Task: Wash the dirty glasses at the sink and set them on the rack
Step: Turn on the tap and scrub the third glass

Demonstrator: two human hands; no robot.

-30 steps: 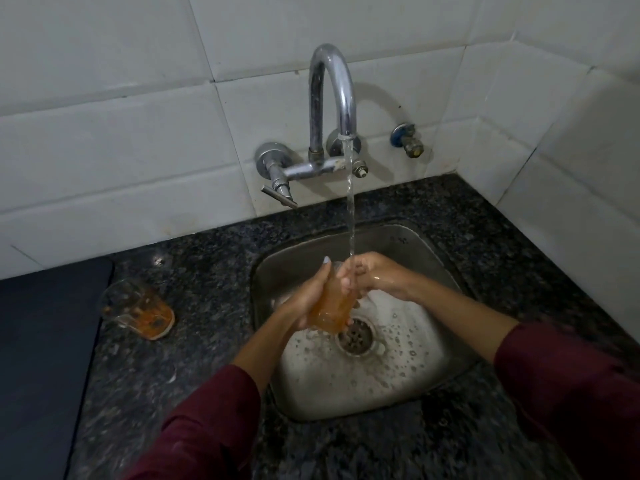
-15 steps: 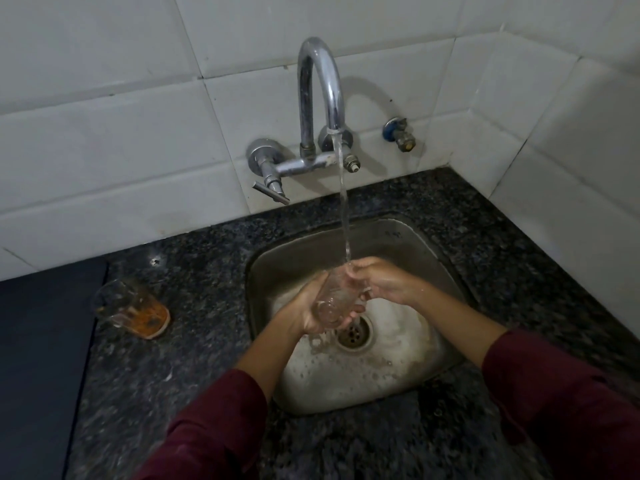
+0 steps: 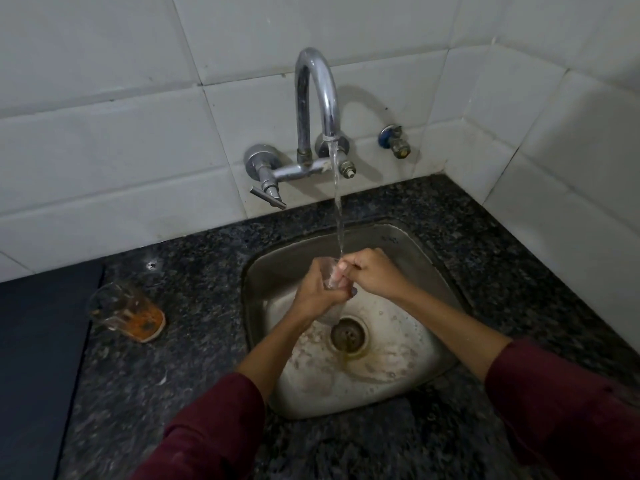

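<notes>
Mid-frame over the sink (image 3: 408,372), left hand (image 3: 317,294) grips a glass (image 3: 329,276) under running water (image 3: 337,206); right hand (image 3: 372,273) closes on its rim.

Both my forearms reach forward and converge, dark red sleeves pushed up below the elbows. My left hand (image 3: 317,294) is curled, palm turned inward, fingers wrapped closed around what it holds. My right hand (image 3: 372,273) comes in from the right, back of hand up, its fingers (image 3: 346,270) bent and pressed against the left hand's. Both hands touch, wrists slightly flexed.
</notes>
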